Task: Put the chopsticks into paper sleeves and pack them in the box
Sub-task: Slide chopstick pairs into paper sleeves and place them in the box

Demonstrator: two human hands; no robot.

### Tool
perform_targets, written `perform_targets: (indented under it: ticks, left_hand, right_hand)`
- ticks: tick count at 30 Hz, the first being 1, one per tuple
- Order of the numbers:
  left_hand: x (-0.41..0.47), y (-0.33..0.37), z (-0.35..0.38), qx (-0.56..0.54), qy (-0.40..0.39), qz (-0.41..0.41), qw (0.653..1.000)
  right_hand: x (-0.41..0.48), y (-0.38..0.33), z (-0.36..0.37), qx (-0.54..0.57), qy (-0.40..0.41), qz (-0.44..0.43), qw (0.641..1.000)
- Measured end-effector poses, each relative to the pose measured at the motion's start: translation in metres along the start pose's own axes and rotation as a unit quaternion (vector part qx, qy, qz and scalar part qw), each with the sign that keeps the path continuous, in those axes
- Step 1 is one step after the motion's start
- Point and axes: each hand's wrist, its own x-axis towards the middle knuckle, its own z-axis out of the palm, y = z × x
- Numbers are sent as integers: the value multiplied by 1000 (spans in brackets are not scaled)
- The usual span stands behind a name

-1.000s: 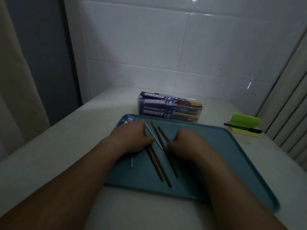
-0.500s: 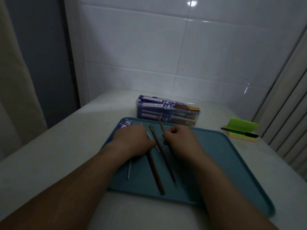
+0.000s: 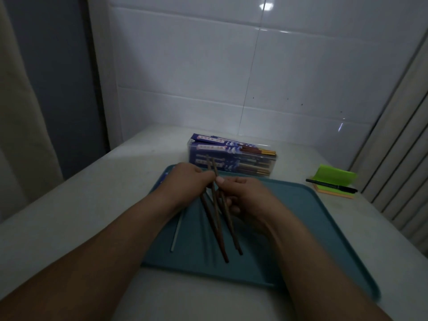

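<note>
The pale counter (image 3: 92,205) carries a teal tray (image 3: 312,228). At the tray's far edge stands a clear box (image 3: 231,158) stacked with sleeved chopsticks lying left to right, bare gold-banded ends to the right. Over the tray, the left hand (image 3: 187,181) and right hand (image 3: 245,195) both pinch a bundle of dark chopsticks (image 3: 217,228). The bundle's long axis runs near to far, far tips raised toward the box, near ends low over the tray. A pale strip (image 3: 177,230) lies left of them. A pen (image 3: 331,183) rests on sticky notes (image 3: 335,179), far right.
</note>
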Motion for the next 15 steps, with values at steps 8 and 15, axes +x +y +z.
perform_targets:
  ticks: [8, 15]
  left_hand:
    - [-1, 1, 2, -51, -27, 17, 998]
    - [-10, 5, 0, 0, -160, 59, 985]
  right_hand:
    - [2, 2, 1, -42, -6, -6, 999]
    - [6, -6, -17, 41, 209, -129, 968]
